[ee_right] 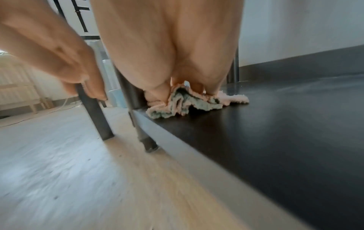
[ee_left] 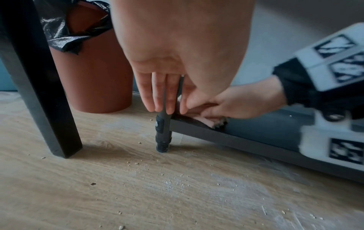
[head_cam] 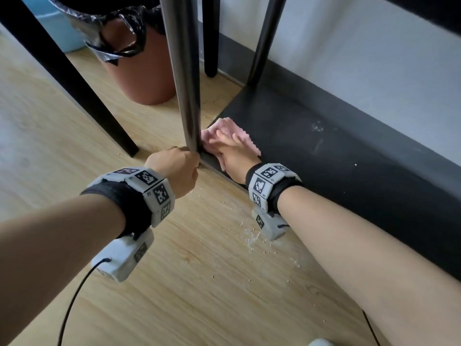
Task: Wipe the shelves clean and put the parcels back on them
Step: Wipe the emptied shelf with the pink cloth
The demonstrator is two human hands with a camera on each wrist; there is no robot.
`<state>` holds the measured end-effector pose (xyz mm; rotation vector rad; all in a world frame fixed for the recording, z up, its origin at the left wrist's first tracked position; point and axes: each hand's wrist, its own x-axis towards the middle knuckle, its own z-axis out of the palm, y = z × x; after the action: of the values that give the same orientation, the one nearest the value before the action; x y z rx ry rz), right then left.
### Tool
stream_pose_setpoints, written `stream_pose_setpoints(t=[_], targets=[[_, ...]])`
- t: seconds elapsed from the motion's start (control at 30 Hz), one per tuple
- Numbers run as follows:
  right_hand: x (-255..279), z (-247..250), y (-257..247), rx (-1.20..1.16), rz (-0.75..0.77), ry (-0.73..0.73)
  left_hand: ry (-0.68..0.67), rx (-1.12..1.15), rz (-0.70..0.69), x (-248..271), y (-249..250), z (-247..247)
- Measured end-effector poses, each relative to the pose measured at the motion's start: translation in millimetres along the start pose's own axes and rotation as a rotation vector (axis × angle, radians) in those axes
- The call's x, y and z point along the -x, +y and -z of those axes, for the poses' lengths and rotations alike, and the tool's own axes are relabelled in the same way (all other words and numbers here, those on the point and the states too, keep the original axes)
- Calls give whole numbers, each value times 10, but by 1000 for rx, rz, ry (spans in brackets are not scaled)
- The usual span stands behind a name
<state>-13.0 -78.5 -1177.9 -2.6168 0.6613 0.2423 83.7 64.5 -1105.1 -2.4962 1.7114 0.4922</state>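
Note:
The lowest black shelf [head_cam: 324, 158] sits just above the wooden floor, against the wall. My right hand [head_cam: 232, 151] presses a bunched pink cloth [head_cam: 228, 128] onto the shelf's front left corner, fingers stretched over it. In the right wrist view the cloth [ee_right: 187, 102] shows a greenish underside beneath the palm. My left hand [head_cam: 179, 166] grips the rack's front left post [head_cam: 184, 83] just above shelf level. The left wrist view has that post [ee_left: 164, 123] running down between my fingers [ee_left: 157, 93] to its foot. No parcels are in view.
A terracotta bin [head_cam: 144, 78] lined with a black bag stands left of the rack. A black furniture leg [head_cam: 74, 83] slants down to the floor nearby. Crumbs and white dust [head_cam: 252, 238] lie on the floor along the shelf's front edge. Pale smears [head_cam: 318, 127] mark the shelf.

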Motion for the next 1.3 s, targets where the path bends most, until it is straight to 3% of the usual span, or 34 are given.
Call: stream_pose_setpoints(t=[0.17, 0.27, 0.33, 0.47, 0.57, 0.63, 0.73, 0.77, 0.87, 1.0, 1.07, 1.17, 1.3], targets=[[378, -157, 60, 100, 87, 7, 12, 10, 18, 26, 45, 33], [482, -157, 6, 45, 7, -27, 19, 19, -12, 23, 112, 28], [409, -97, 53, 116, -48, 24, 39, 29, -44, 4, 173, -2], [145, 140, 777, 191, -201, 169, 45, 68, -85, -80, 382, -92], [512, 200, 1444, 217, -411, 270, 48, 90, -104, -184, 518, -112], [821, 143, 1595, 219, -516, 207, 54, 103, -100, -270, 587, -107], [1014, -29, 1316, 196, -496, 146, 66, 137, -83, -391, 696, -107], [1025, -59, 1182, 195, -447, 182, 65, 156, -76, -420, 751, -101], [833, -218, 920, 233, -283, 104, 64, 170, -55, -474, 929, -92], [662, 177, 1067, 206, -282, 43, 90, 149, -44, -464, 1075, -98], [693, 398, 1320, 166, -361, 110, 104, 141, -32, -432, 1081, -118], [962, 643, 1668, -19, -632, 388, 103, 140, -8, -391, 1051, -134], [1962, 598, 2142, -83, -905, 522, 92, 132, -9, -378, 1001, -138]])
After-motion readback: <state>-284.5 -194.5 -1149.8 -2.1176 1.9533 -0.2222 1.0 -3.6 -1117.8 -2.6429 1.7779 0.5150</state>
